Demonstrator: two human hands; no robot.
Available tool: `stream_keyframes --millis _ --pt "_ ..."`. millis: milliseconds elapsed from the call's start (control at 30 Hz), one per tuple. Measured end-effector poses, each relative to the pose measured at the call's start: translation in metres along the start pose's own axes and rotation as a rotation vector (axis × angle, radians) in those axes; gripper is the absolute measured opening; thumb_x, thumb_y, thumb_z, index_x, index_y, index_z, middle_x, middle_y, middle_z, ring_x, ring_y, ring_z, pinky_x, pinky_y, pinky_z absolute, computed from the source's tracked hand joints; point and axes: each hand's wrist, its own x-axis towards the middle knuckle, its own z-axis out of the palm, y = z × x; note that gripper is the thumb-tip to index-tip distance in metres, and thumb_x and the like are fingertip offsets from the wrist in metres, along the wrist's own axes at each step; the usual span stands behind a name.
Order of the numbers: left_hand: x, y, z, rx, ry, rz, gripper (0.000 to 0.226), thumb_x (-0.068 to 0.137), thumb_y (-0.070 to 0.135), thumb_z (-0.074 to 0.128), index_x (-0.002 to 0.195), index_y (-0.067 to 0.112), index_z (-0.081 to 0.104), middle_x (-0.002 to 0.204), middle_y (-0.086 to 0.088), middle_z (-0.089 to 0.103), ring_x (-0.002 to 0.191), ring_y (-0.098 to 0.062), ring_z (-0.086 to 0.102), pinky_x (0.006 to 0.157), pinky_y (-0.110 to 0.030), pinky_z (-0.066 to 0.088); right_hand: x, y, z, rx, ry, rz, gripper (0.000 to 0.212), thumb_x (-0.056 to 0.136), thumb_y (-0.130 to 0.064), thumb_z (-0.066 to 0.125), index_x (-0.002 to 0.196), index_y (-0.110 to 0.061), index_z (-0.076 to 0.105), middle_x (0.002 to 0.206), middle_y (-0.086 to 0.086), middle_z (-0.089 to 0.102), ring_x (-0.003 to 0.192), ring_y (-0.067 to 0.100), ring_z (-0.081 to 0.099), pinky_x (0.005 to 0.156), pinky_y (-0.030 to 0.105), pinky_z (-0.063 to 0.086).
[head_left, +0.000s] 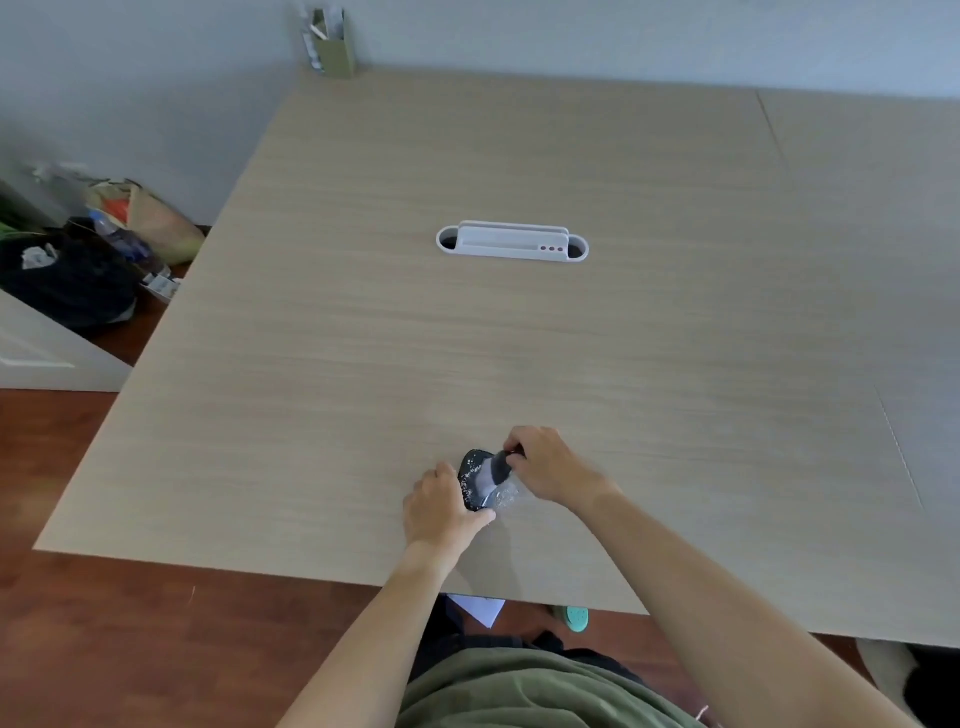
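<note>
Two hands work close together near the front edge of the table (571, 338), over one small black dustpan (469, 480). The left hand (441, 512) grips the dustpan from its left side, with the fingers curled over the rim and the thumb against the near end. This hold appears to pin the pan flat on the table so that it does not slide under the brush.

The right hand (545, 467) pinches the short dark handle of a hand brush (496, 467) between curled fingertips and thumb. The bristles point down and left into the mouth of the pan. Pale grains (506, 496) lie scattered on the table just beside the pan's right edge, and some already sit on the pan. The low pinch probably allows short, controlled strokes.

Each hand is clamped on its tool, and neither is spread. A white cable tray (511, 243) is set into the table well beyond the work.
</note>
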Motion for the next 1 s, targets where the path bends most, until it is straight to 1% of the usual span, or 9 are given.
stream_keyframes --millis 100,200,300,467,567,667,800,867,1000 --pt "0.001 -0.001 -0.002 0.009 -0.011 0.010 0.065 0.063 0.047 0.079 0.107 0.012 0.048 0.105 -0.002 0.058 0.101 -0.026 0.057 0.086 -0.036 0.045 0.001 0.011 -0.005 -0.048 0.082 0.045 0.020 0.087 0.001 0.042 0.093 0.000 0.061 0.101 0.020 0.063 0.087 0.034 0.058 0.074 0.042 0.050" --pt "0.002 -0.001 -0.004 -0.004 -0.024 0.024 0.064 0.064 0.046 0.080 0.109 0.012 0.049 0.106 -0.002 0.057 0.102 -0.026 0.058 0.086 -0.036 0.044 0.001 0.001 -0.008 0.059 0.118 0.001 0.021 0.087 -0.001 0.049 0.099 0.001 0.066 0.102 0.014 0.067 0.092 0.027 0.055 0.074 0.030 0.040" --pt "0.003 0.000 -0.006 -0.010 -0.046 0.025 0.065 0.064 0.044 0.081 0.112 0.013 0.049 0.108 -0.002 0.057 0.103 -0.026 0.057 0.086 -0.035 0.045 0.002 -0.009 -0.001 0.113 0.018 -0.034 0.022 0.087 -0.004 0.054 0.105 -0.003 0.067 0.106 0.010 0.067 0.093 0.020 0.053 0.076 0.026 0.038" --pt "0.005 -0.004 -0.010 -0.030 -0.072 0.044 0.065 0.060 0.042 0.084 0.110 0.015 0.051 0.106 -0.002 0.056 0.101 -0.025 0.057 0.087 -0.036 0.045 0.006 0.009 -0.002 -0.047 0.083 0.030 0.022 0.086 0.001 0.044 0.095 -0.003 0.063 0.104 0.018 0.064 0.093 0.034 0.059 0.080 0.045 0.052" --pt "0.005 -0.006 -0.013 -0.092 -0.088 0.029 0.066 0.057 0.040 0.086 0.110 0.017 0.053 0.106 0.000 0.054 0.102 -0.024 0.056 0.088 -0.037 0.046 0.009 0.005 -0.008 -0.005 0.134 0.001 0.023 0.085 0.000 0.046 0.098 -0.001 0.065 0.104 0.016 0.066 0.096 0.032 0.058 0.078 0.035 0.046" --pt "0.005 -0.005 -0.014 -0.164 -0.108 0.000 0.065 0.052 0.036 0.089 0.104 0.018 0.055 0.105 0.004 0.054 0.101 -0.022 0.058 0.087 -0.038 0.049 0.009 -0.010 -0.002 0.070 0.015 -0.027 0.025 0.086 -0.004 0.054 0.107 -0.004 0.068 0.109 0.010 0.066 0.098 0.022 0.055 0.078 0.024 0.038" --pt "0.007 -0.006 -0.017 -0.150 -0.124 0.012 0.065 0.050 0.037 0.089 0.104 0.022 0.058 0.104 0.005 0.055 0.099 -0.019 0.058 0.084 -0.036 0.050 0.009 -0.004 0.000 -0.038 0.026 -0.014 0.022 0.088 0.000 0.048 0.100 -0.001 0.066 0.108 0.017 0.064 0.099 0.033 0.059 0.081 0.037 0.048" --pt "0.008 -0.006 -0.017 -0.152 -0.123 0.018 0.067 0.051 0.036 0.089 0.110 0.022 0.058 0.106 0.006 0.053 0.101 -0.018 0.057 0.087 -0.034 0.048 0.010 0.003 -0.008 -0.117 0.112 0.027 0.021 0.086 0.002 0.042 0.091 -0.001 0.062 0.099 0.016 0.060 0.086 0.036 0.059 0.070 0.041 0.050" --pt "0.008 -0.007 -0.016 -0.158 -0.119 0.017 0.071 0.052 0.037 0.089 0.114 0.021 0.058 0.106 0.007 0.051 0.105 -0.019 0.056 0.088 -0.033 0.047 0.013 0.000 -0.013 0.029 0.157 -0.005 0.023 0.084 -0.001 0.050 0.097 -0.002 0.069 0.101 0.011 0.067 0.096 0.029 0.059 0.078 0.030 0.045"
